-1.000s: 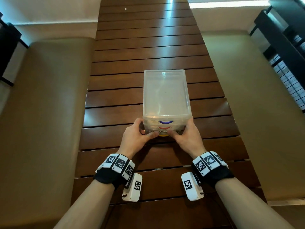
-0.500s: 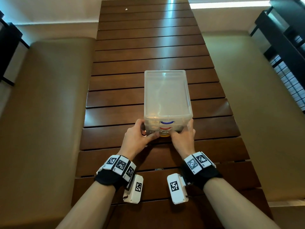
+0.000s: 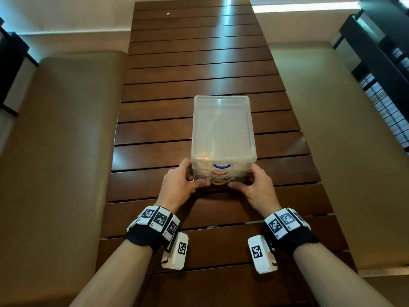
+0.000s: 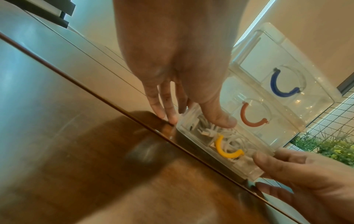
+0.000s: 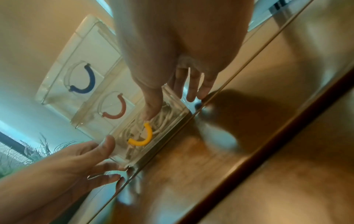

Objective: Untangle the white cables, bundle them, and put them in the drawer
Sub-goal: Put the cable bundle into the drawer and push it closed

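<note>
Both hands point(image 3: 180, 185) point(image 3: 257, 188) on clear plastic drawer point(image 4: 220, 145) — coiled white cables point(image 4: 208, 128), seemingly, inside.

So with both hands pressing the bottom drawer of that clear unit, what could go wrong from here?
1. The white cables crowd against the front of the yellow-handled drawer; a loop could catch as it shuts.
2. The left hand and right hand push low on a light drawer unit, so it may slide away across the slatted table.
</note>
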The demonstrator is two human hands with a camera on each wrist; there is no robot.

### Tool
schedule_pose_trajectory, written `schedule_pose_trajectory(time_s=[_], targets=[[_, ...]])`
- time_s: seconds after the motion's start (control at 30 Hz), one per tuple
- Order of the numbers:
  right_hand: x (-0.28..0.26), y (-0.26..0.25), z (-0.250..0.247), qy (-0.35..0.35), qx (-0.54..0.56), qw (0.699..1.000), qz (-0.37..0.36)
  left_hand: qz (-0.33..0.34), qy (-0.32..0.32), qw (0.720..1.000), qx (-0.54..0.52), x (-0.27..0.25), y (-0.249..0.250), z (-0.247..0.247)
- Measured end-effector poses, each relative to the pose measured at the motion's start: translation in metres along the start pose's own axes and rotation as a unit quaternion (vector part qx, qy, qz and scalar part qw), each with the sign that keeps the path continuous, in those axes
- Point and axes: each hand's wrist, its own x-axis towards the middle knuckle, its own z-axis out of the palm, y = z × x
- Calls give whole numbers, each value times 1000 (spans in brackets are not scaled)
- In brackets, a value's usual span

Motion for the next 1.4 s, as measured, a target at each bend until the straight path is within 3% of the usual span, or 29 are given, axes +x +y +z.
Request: schedule_pose_trajectory(time_s=[0.17, 0.4, 0.57, 0.63, 0.73, 0.8, 0.9, 1.0, 1.2, 1.4], targets=[[1, 1, 2, 36, -21, 999, -4, 9, 31, 999, 6, 0, -3, 2], [0, -1, -3, -11, -3, 1000, 7, 6, 24, 999, 32, -6, 6, 1], [3, -5, -3, 3, -17, 1000, 2, -2, 56, 998, 12, -11, 13, 1], [3, -14, -9, -31, 12, 999, 18, -11, 52, 999, 3, -13, 17, -1], [-3, -25, -19, -136, 118, 983, 36, -27, 33, 999, -6, -24, 21, -9], [-9, -25, -19, -152, 183, 971, 27, -10, 63, 996, -66, -36, 20, -14], [-17, -28, -9, -105, 220, 970, 4, 27, 111, 981, -155, -51, 21, -15], [-25, -36, 0, -32, 209, 977, 3, 34, 164, 975, -149, -58, 23, -12], [-49, -50, -4, -58, 208, 976, -23, 50, 129, 977, -163, -79, 21, -23], [-62, -69, 8, -2, 268, 963, 13, 59, 165, 970, -169, -100, 37, -22]])
